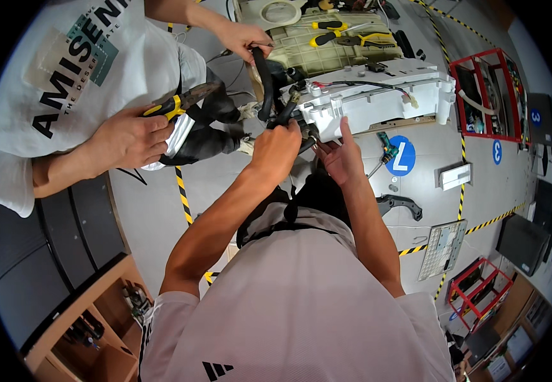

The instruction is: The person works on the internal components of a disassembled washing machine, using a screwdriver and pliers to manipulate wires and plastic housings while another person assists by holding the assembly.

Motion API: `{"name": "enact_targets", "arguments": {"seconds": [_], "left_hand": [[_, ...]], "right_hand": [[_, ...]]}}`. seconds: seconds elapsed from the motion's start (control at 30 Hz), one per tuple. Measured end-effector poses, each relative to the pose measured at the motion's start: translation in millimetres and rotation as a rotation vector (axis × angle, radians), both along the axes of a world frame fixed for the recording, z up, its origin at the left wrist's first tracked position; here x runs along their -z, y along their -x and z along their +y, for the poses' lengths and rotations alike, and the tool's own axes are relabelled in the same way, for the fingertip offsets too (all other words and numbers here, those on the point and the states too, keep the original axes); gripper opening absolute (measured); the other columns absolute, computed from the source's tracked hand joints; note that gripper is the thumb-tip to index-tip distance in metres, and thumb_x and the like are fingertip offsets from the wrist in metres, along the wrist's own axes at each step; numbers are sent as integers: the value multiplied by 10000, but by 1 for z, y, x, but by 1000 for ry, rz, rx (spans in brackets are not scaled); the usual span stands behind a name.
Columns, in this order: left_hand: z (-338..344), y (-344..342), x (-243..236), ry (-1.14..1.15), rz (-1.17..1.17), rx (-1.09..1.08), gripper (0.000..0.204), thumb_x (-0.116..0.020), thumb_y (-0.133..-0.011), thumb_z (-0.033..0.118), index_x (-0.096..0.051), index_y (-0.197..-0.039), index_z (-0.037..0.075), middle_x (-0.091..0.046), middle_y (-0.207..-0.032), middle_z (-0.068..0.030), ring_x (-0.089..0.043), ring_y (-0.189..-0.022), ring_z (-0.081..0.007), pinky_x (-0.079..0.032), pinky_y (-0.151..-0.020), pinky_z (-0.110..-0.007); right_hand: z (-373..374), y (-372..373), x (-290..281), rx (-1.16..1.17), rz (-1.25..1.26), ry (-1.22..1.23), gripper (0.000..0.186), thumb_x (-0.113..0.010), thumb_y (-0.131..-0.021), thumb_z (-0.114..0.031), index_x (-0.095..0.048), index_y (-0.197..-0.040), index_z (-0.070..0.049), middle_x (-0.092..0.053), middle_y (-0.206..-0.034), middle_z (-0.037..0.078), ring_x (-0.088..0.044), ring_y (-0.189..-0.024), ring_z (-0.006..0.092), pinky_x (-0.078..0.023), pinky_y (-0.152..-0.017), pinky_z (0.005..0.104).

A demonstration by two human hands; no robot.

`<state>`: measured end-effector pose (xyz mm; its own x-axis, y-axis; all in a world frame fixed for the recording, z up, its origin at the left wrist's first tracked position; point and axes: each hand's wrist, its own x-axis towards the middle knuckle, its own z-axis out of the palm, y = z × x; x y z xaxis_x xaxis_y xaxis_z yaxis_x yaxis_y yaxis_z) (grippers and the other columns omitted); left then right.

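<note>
My left hand is closed around a black tube-like piece at the left end of a long white plastic housing. My right hand is spread palm-up just under that end; its thumb points up against the housing's lower edge. Its other fingertips reach toward dark fittings, where contact is partly hidden. Across from me at the left, a co-worker's hand holds pliers with black-and-yellow handles. The co-worker's other hand grips a thick black hose beside my left hand.
Behind the housing, a yellowish plastic tub carries screwdrivers and more pliers. A green-black screwdriver and a curved black part lie at right. Red-framed racks and a wooden shelf unit stand farther out.
</note>
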<state>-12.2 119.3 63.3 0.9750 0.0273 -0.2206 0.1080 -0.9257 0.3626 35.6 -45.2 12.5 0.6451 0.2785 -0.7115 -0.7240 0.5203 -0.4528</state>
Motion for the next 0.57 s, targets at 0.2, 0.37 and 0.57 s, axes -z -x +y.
{"name": "enact_targets", "arguments": {"seconds": [0.2,0.37,0.57], "left_hand": [[13,12,-14,353,-22,-116,307,-658,-905,74,-649,-1210,48,-678,-762,-204,-697,-658,-290,-533,-617,-386],[5,19,-19,469,-53,-194,424,-636,-917,45,-561,-1328,-27,-682,-818,-202,-690,-695,-216,-515,-681,-310],[4,13,-21,438,18,-206,460,-639,-921,84,-528,-1354,-26,-683,-971,-231,-699,-788,-261,-513,-728,-343]], "right_hand": [[-3,10,-13,66,-86,17,430,-623,-986,-293,-535,-1179,81,-650,-1070,184,-689,-913,271,-603,-804,344],[-9,9,-16,135,-67,-33,275,-611,-988,-162,-569,-1091,90,-668,-1023,182,-718,-908,277,-616,-759,291],[-4,21,-21,200,-79,1,244,-623,-974,-120,-566,-1114,72,-646,-1077,203,-709,-964,303,-613,-788,285]]}}
